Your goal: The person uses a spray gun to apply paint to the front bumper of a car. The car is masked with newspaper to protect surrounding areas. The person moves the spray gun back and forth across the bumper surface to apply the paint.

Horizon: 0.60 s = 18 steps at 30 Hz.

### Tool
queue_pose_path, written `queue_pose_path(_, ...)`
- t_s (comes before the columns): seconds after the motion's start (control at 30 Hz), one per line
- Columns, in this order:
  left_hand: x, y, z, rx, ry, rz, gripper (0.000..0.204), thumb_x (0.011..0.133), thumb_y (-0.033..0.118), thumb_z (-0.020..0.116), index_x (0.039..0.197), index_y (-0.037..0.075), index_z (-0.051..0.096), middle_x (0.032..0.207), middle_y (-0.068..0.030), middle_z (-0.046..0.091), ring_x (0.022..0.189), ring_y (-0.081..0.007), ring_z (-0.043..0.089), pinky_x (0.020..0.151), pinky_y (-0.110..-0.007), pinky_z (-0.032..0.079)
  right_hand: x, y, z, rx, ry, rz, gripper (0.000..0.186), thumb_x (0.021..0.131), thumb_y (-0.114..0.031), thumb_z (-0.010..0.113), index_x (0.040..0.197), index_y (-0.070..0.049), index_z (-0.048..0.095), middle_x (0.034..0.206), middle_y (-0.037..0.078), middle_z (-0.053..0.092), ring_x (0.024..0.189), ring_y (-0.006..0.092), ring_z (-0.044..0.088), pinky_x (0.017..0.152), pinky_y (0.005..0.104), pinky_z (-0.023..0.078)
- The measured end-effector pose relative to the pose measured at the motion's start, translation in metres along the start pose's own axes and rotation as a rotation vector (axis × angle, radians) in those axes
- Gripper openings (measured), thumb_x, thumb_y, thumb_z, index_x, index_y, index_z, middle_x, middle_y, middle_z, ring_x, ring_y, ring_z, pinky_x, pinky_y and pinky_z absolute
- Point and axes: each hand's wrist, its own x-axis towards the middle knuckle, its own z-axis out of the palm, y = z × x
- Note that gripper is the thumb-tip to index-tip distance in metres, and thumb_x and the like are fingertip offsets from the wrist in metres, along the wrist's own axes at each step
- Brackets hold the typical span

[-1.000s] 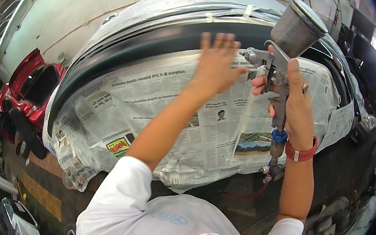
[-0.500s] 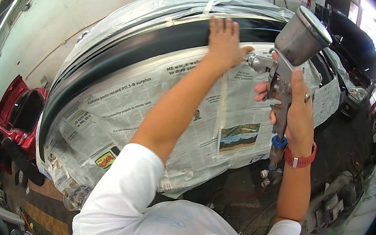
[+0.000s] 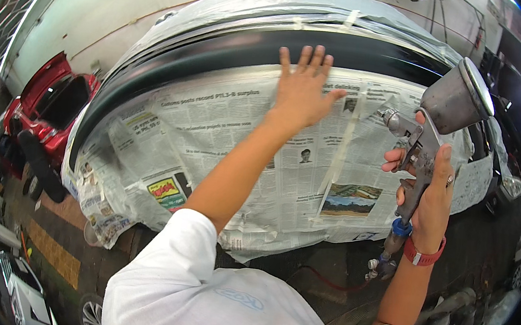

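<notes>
My left hand [image 3: 303, 97] is spread open over the car's side, fingertips over a glossy black painted strip [image 3: 221, 54] and palm over the newspaper masking [image 3: 235, 159] below it. Whether the fingers touch the surface, I cannot tell. My right hand [image 3: 433, 201] is wrapped round the handle of a metal spray gun [image 3: 428, 149], which is held upright. A grey paint cup [image 3: 453, 99] sits on top of the gun, tilted to the right. Below its handle hang a blue collar and an air fitting [image 3: 382, 266].
Silvery plastic sheeting [image 3: 291, 2] covers the car above the strip. At the far left stands a red car [image 3: 55, 100] with a raised panel. A white vehicle [image 3: 21, 292] is at the lower left. A red hose [image 3: 330, 285] lies on the floor below the gun.
My left hand has moved left along the car and down, from over the black strip to partly over the newspaper. The spray gun has shifted right and lower. The view has also turned somewhat.
</notes>
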Motion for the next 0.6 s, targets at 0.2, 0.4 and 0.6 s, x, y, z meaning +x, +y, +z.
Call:
queue_pose_path(0.2, -0.065, -0.072, -0.034, 0.186, -0.030, -0.196, 0.088, 0.107, 0.074, 0.031, 0.169, 0.011, 0.033, 0.177, -0.0148, 0.027, 0.166, -0.0368, 0.014, 0.129, -0.067, -0.006, 0.007, 0.012, 0.038, 0.065, -0.146, 0.027, 0.075, 0.114, -0.062, 0.032, 0.162, -0.006, 0.045, 0.100, 0.016, 0.076, 0.085, 0.0167, 0.073, 0.045, 0.0194, 0.049)
queue_pose_path(0.4, -0.126, -0.070, -0.075, -0.001, 0.226, -0.111, 0.076, 0.104, 0.052, 0.061, 0.164, 0.009, 0.043, 0.173, -0.0222, 0.032, 0.163, -0.0444, 0.020, 0.128, -0.067, 0.009, -0.005, 0.021, 0.083, 0.097, -0.238, 0.037, 0.075, 0.114, -0.061, 0.035, 0.160, -0.003, 0.047, 0.114, 0.018, 0.076, 0.088, 0.0157, 0.072, 0.053, 0.0226, 0.050)
queue_pose_path(0.6, -0.232, -0.014, -0.088, -1.441, -0.382, -0.021, 0.036, 0.103, 0.022, 0.070, 0.135, 0.004, 0.067, 0.137, -0.0141, 0.068, 0.132, -0.0254, 0.061, 0.118, -0.042, 0.041, -0.027, 0.018, 0.140, 0.020, -0.346, -0.008, 0.077, 0.114, -0.060, 0.036, 0.156, 0.004, 0.050, 0.110, 0.016, 0.075, 0.090, 0.0177, 0.070, 0.068, 0.0275, 0.056)
